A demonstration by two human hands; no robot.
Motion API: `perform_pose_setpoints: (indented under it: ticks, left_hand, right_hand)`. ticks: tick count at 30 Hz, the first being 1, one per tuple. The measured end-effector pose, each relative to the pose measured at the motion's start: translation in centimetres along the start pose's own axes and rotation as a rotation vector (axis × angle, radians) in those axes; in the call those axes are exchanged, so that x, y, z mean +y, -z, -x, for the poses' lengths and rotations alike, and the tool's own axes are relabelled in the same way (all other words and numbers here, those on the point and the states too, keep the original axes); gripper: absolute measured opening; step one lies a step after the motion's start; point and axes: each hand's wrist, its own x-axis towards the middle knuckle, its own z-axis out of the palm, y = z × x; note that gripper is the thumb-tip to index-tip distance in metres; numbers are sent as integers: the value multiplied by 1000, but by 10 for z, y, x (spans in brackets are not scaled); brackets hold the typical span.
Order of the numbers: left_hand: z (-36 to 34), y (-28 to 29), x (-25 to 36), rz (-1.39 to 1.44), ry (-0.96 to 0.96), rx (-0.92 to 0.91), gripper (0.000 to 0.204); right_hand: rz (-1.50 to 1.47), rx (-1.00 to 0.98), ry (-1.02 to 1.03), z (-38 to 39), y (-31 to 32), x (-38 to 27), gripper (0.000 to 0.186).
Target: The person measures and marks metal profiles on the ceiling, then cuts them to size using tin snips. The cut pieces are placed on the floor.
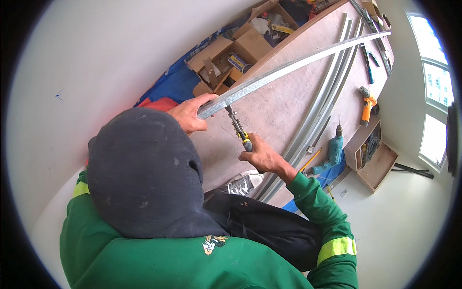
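A long galvanized metal channel runs slantwise from near my left knee toward the far right. My left hand is closed around its near end, thumb below and fingers above. In my right hand is a pair of metal snips with black-and-yellow grips. The snips' jaws meet the channel's lower edge a short way from my left hand; whether they bite into the metal cannot be made out. My raised left knee in dark trousers hides the left forearm.
More metal channels lie along the wooden board. Cardboard boxes stand beyond its far-left edge. At right are an orange drill, a teal drill and an open wooden box. My sneaker rests near the channels.
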Motion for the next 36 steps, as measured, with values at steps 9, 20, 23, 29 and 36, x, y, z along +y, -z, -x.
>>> perform_pose_setpoints:
  ticks: [9,20,23,29,36]
  left_hand:
    - [-3,1,-2,63,7,-59,82]
    - [-8,3,-20,25,-87,-94,85]
    - [-8,4,-21,38,-65,-134,85]
    - [-6,5,-14,20,-88,-158,85]
    - [-2,6,-4,-31,-27,-168,86]
  right_hand:
    - [-2,-64,67,-4,-3,14,84]
    - [-31,-69,81,-14,-3,27,88]
    - [-6,-96,131,-11,0,29,91]
    - [3,-38,86,-5,-5,27,106]
    - [-50,2,120,-4,-13,25,106]
